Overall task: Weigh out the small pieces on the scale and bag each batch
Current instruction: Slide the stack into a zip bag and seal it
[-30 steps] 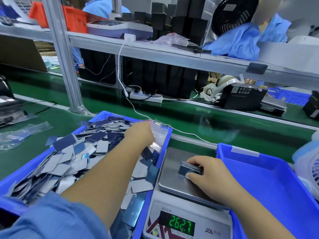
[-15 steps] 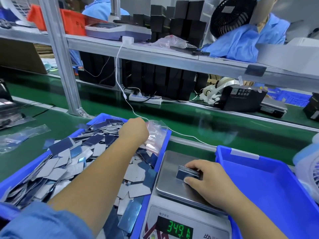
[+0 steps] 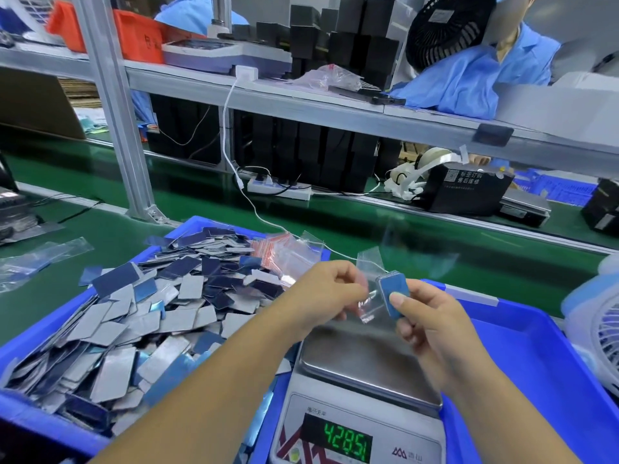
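- The right hand (image 3: 432,333) holds a small stack of blue pieces (image 3: 394,294) above the scale (image 3: 361,396); thumb and curled fingers pinch it by its sides.
- The left hand (image 3: 321,296) pinches a small clear zip bag (image 3: 370,289) just beside the stack, also above the scale. The bag touches the stack, but I cannot tell if the stack is already inside it.
- The steel platter (image 3: 361,363) of the scale has nothing on it, and the green display (image 3: 348,442) seems to read 428.51.
- To the left of the scale stands a blue bin (image 3: 187,229) heaped with loose grey and dark blue pieces (image 3: 150,316).
- On the far corner of this heap, behind the scale, lies a bundle of clear bags with red strips (image 3: 284,252).
- To the right of the scale stands a second blue bin (image 3: 552,373).
- A white cable (image 3: 234,155) runs from behind the scale up to the metal shelf (image 3: 335,108).
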Action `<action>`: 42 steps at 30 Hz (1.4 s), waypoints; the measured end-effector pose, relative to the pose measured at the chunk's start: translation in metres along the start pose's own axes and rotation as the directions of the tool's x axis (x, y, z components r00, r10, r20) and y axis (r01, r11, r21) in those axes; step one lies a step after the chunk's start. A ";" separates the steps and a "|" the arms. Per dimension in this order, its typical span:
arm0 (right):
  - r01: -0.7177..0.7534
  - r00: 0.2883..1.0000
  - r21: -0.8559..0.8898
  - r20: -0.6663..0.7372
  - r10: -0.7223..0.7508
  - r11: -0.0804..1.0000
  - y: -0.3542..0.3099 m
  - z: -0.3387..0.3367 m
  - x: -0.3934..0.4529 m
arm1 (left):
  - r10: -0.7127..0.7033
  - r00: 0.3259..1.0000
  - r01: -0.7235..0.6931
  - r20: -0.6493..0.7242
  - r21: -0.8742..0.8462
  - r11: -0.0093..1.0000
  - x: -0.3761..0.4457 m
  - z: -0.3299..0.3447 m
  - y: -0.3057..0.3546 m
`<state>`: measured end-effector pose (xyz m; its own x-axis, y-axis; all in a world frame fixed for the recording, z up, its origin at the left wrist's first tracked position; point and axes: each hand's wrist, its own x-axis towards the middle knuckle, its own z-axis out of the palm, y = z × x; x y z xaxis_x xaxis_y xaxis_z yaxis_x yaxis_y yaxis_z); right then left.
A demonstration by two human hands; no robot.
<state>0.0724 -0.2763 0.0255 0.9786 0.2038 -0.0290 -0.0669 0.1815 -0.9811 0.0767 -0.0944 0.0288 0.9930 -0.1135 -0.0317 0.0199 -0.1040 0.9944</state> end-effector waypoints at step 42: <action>0.245 0.964 -0.925 0.201 -0.171 0.290 0.013 -0.007 0.002 | -0.017 0.999 0.011 -0.050 -0.123 0.992 0.000 -0.007 -0.015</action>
<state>0.0750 -0.2801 0.0114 0.9160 0.3593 0.1784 0.4001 -0.7875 -0.4688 0.0768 -0.0856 0.0145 0.9971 -0.0625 -0.0435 0.0447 0.0174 0.9989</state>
